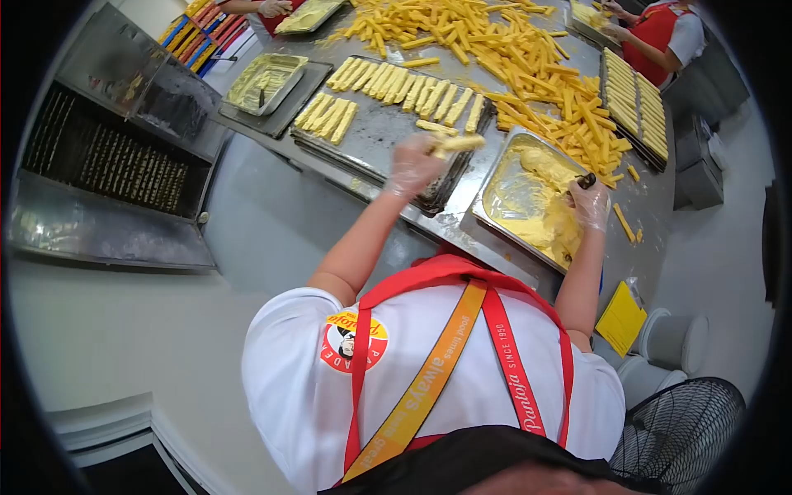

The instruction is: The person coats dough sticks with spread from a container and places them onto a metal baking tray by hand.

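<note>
My left hand (417,165), in a clear plastic glove, grips a pale yellow breadstick (459,143) above the near edge of a dark baking tray (371,157). Rows of cream-coated sticks (412,88) lie on that tray. My right hand (588,205), gloved too, is closed around the dark handle of a tool (586,181) over a metal pan (487,202). The tool's lower end is hidden, so its kind cannot be told. Yellow cream (536,181) is smeared thickly across the pan.
A big heap of yellow sticks (528,58) covers the table's middle. Another cream pan (264,82) stands at the left, and a filled tray (635,107) at the right. Co-workers' gloved hands (275,8) show at the far side. A metal rack (107,157) stands left.
</note>
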The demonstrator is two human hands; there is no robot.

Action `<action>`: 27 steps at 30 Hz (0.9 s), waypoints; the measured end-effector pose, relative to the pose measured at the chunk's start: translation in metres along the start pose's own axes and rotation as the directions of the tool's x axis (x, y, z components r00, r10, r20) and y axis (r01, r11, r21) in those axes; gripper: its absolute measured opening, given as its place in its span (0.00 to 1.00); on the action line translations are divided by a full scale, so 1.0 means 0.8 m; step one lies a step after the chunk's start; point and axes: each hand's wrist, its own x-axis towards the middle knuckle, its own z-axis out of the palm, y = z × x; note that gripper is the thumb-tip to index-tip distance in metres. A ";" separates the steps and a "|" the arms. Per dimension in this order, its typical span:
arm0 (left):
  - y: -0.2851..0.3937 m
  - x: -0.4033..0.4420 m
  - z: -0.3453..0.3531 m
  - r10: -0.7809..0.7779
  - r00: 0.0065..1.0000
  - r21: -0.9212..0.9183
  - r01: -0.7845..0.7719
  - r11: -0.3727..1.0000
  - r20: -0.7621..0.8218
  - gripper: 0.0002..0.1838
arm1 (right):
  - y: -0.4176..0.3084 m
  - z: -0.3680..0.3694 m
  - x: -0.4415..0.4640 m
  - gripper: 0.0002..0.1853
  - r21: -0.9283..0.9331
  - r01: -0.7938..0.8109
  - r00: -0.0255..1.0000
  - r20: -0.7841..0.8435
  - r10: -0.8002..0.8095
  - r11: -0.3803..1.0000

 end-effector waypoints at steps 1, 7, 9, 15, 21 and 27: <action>-0.024 0.002 -0.028 -0.096 0.995 0.078 0.097 0.992 -0.011 0.10 | 0.006 0.002 0.001 0.08 -0.007 0.021 1.000 0.000 -0.021 1.000; -0.176 -0.006 -0.102 -0.349 0.840 0.066 0.411 0.909 -0.416 0.12 | 0.009 0.018 0.005 0.08 -0.110 0.058 0.998 0.046 -0.053 0.992; -0.179 -0.007 -0.105 -0.403 0.811 0.098 0.484 0.870 -0.424 0.13 | 0.018 0.021 0.010 0.07 -0.134 0.078 0.996 0.061 -0.070 0.988; -0.215 -0.009 -0.089 -0.317 0.854 0.284 0.451 0.846 -0.413 0.12 | 0.006 0.027 -0.002 0.09 -0.180 0.059 0.998 0.036 -0.054 0.982; -0.268 -0.033 -0.081 -0.134 0.913 0.403 0.297 0.865 -0.386 0.13 | 0.001 0.034 -0.029 0.08 -0.350 0.288 0.955 0.034 -0.295 0.892; -0.196 0.006 -0.074 -0.072 0.901 0.483 0.296 0.824 -0.428 0.26 | -0.025 0.047 -0.082 0.07 0.172 0.119 0.884 0.431 -0.184 0.978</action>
